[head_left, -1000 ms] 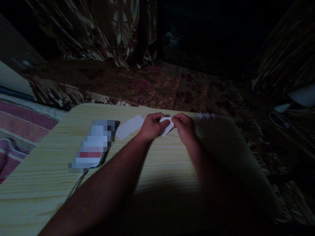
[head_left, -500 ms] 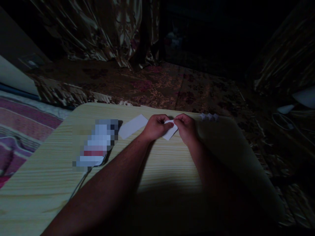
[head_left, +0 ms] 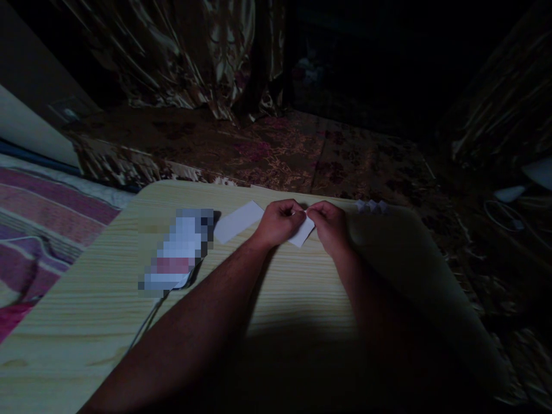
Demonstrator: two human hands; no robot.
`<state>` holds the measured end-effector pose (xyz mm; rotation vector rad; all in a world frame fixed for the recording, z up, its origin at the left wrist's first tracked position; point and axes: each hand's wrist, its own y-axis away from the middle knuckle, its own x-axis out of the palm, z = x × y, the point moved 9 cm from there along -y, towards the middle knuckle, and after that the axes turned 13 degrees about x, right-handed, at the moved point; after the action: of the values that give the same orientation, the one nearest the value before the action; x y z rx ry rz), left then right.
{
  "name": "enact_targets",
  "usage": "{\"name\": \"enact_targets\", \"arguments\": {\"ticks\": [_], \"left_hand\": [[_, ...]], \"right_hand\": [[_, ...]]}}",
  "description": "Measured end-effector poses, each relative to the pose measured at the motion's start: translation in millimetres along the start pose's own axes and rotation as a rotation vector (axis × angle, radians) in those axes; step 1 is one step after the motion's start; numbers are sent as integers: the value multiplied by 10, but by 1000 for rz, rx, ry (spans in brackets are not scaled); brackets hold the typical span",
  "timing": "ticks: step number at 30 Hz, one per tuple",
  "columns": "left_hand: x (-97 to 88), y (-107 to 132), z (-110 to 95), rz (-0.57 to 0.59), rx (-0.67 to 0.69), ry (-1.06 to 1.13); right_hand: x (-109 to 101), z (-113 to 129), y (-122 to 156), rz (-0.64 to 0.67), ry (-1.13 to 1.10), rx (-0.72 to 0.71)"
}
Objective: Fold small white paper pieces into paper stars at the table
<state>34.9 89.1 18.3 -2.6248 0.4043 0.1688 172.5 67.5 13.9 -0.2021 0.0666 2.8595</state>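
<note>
A small piece of white paper [head_left: 302, 234] is pinched between my two hands above the far side of the wooden table [head_left: 302, 287]. My left hand [head_left: 281, 221] grips its left part, the thumb lying across the upper area. On the right edge, my right hand [head_left: 328, 221] holds the sheet with closed thumb and fingers. The fingers hide the upper part of the paper. Just left of my left hand, a white paper strip [head_left: 238, 221] lies flat on the table.
A blurred-out phone-like device [head_left: 176, 247] with a white cable [head_left: 144, 325] lies on the left of the table. Several small folded paper shapes [head_left: 371, 206] sit at the far right edge. Beyond are a patterned cloth [head_left: 259, 149], a curtain [head_left: 224, 57] and striped bedding [head_left: 52, 213].
The whole view has shifted slightly, so things appear a little farther right. My thumbs have drawn closer together over the top of the paper, covering more of it.
</note>
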Motion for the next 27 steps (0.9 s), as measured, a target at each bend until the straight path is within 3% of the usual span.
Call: {"name": "enact_targets", "arguments": {"ticks": [6, 27], "left_hand": [[-24, 3, 15, -17, 4, -52], [-10, -2, 33, 7, -35, -67]], "right_hand": [[26, 0, 8, 11, 89, -5], [60, 11, 23, 52, 88, -18]]}}
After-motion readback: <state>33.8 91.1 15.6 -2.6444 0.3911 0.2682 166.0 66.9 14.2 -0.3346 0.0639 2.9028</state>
